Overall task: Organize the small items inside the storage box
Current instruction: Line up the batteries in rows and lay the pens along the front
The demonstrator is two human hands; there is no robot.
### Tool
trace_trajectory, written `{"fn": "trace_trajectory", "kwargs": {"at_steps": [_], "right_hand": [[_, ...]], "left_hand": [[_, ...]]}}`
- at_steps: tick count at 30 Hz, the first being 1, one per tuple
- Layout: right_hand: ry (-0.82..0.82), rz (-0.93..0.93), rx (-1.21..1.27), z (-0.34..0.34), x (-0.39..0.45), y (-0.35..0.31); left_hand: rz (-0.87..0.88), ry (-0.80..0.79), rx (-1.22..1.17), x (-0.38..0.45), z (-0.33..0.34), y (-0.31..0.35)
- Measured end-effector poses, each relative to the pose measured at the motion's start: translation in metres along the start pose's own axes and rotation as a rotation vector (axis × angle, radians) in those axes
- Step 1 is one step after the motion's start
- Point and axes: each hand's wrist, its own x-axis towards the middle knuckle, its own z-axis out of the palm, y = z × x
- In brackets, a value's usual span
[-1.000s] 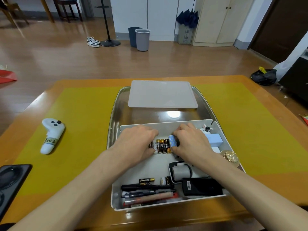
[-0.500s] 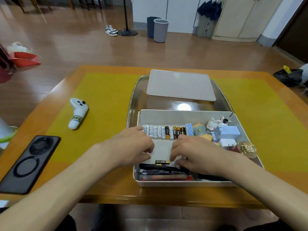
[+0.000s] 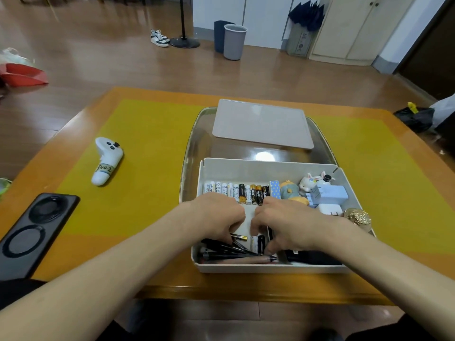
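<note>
Roughly twelve cylindrical batteries (image 3: pixel 236 191) are lined along the storage box's (image 3: pixel 270 168) far wall; whether the curled left hand (image 3: pixel 216 217) and right hand (image 3: pixel 285 223) are holding anything cannot be told.

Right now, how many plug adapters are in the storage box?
2: a pale blue plug adapter by the right wall of the storage box, and a white plug adapter just nearer, beside it. More may be hidden.

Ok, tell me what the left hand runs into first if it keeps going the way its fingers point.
The left hand has its fingers curled down toward the near end of the storage box. Going on, it would most likely first meet the loose battery at its fingertips, then the black pens. Depth is unclear.
</note>
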Motion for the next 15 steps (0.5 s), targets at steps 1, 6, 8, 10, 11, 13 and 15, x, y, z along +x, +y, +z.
{"fn": "trace_trajectory", "kwargs": {"at_steps": [1,6,8,10,11,13,15], "right_hand": [[0.001,-0.001,-0.004,0.0003,-0.0004,-0.0003],[0.017,-0.012,-0.012,0.0003,-0.0005,0.0],[0.025,-0.02,-0.03,0.0005,0.0,0.0],[0.034,-0.023,-0.038,0.0017,0.0003,-0.0002],[0.039,-0.022,-0.038,0.0025,0.0,-0.0002],[0.053,-0.017,-0.026,0.0034,-0.0016,0.0002],[0.082,-0.007,0.019,0.0037,-0.0034,0.0015]], "left_hand": [[0.004,-0.005,0.006,0.0007,0.0007,0.0019],[-0.032,0.006,0.064,-0.0026,0.0019,0.0045],[-0.056,0.022,0.112,-0.0054,0.001,0.0057],[-0.09,0.037,0.138,-0.0064,0.0008,0.0083],[-0.118,0.044,0.163,-0.0058,0.0011,0.009],[-0.166,0.065,0.27,-0.0055,-0.0008,0.0085],[-0.199,0.072,0.409,-0.0067,-0.0052,0.0046]]}}
